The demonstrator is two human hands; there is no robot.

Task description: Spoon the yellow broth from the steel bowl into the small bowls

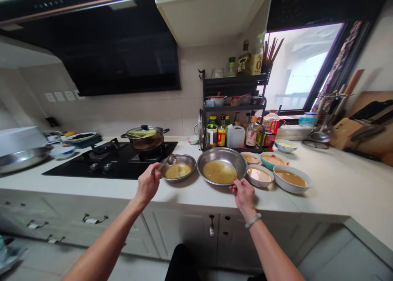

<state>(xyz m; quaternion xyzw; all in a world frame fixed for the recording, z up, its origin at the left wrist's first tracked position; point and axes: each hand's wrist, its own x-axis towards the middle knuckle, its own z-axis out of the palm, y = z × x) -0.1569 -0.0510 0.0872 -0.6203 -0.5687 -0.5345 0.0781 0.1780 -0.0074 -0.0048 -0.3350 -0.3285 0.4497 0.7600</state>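
My left hand (148, 183) is closed on the handle of a metal spoon (171, 159), whose round end is over the left side of a small metal bowl (192, 160). Yellowish liquid lies in that bowl. My right hand (245, 196) pinches the near right rim of a larger metal bowl (236, 157), which holds more of the yellowish liquid and looks slightly tilted towards me. Beside it on the right stand a bowl of pinkish liquid (260, 175) and a white bowl of brownish liquid (293, 178). A green-sided bowl (274, 160) sits behind them.
A lidded pot (145, 138) stands on the black gas hob (101, 160) to the left. Behind the bowls is a black rack (235, 108) with bottles and jars. A knife block (348, 133) is at the right, and a large metal pan (23, 158) at the far left.
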